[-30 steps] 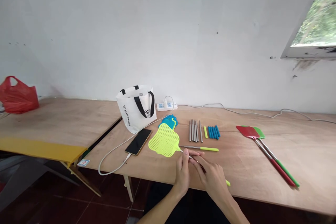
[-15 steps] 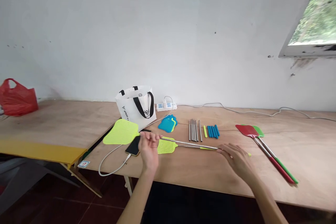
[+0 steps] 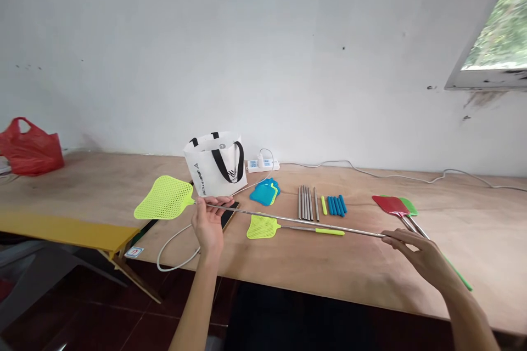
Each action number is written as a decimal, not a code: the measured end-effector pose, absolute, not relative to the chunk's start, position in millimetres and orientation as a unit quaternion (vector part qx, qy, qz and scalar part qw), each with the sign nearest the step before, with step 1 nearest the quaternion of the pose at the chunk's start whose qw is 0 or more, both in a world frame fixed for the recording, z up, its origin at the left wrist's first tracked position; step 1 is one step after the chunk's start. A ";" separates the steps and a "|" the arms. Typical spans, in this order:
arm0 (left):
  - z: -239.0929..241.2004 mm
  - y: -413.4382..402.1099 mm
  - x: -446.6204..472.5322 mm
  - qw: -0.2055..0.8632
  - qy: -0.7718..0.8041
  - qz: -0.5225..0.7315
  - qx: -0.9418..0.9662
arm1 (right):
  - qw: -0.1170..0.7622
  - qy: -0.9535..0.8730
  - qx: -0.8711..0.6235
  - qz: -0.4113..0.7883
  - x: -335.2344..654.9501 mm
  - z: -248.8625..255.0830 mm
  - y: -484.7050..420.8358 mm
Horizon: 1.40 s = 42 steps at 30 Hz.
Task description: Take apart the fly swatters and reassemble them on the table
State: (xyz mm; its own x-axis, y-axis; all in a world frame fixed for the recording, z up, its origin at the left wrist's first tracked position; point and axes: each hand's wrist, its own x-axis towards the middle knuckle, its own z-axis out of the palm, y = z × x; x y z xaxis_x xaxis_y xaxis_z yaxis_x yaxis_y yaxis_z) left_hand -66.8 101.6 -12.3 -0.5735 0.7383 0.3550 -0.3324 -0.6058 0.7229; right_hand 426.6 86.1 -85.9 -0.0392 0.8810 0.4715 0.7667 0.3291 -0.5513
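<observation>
Your left hand (image 3: 209, 223) pinches the yellow swatter (image 3: 165, 205) just behind its mesh head; your right hand (image 3: 420, 255) closes on the far end of its steel rod (image 3: 296, 220) — a two-point hold keeping the extended rod level above the table (image 3: 349, 269), a second swatter (image 3: 263, 226) lying beneath.

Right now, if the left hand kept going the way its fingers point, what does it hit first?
The left hand points up toward the wall; first in line looks like the white tote bag, past the phone it partly covers. Depth is unclear.
</observation>
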 end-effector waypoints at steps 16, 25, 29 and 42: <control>-71.2 51.8 90.8 0.520 0.321 0.669 0.423 | 0.388 -0.795 -0.456 0.098 242.1 -74.2 55.7; -78.0 43.5 101.6 0.573 0.299 0.638 0.419 | 0.400 -0.771 -0.490 0.070 215.4 -78.5 40.9; -77.6 51.0 93.7 0.577 0.310 0.611 0.444 | 0.353 -0.787 -0.498 0.094 227.3 -72.2 46.2; -94.0 61.3 94.4 0.535 0.423 0.592 0.429 | 0.363 -0.800 -0.471 0.082 246.9 -70.7 60.3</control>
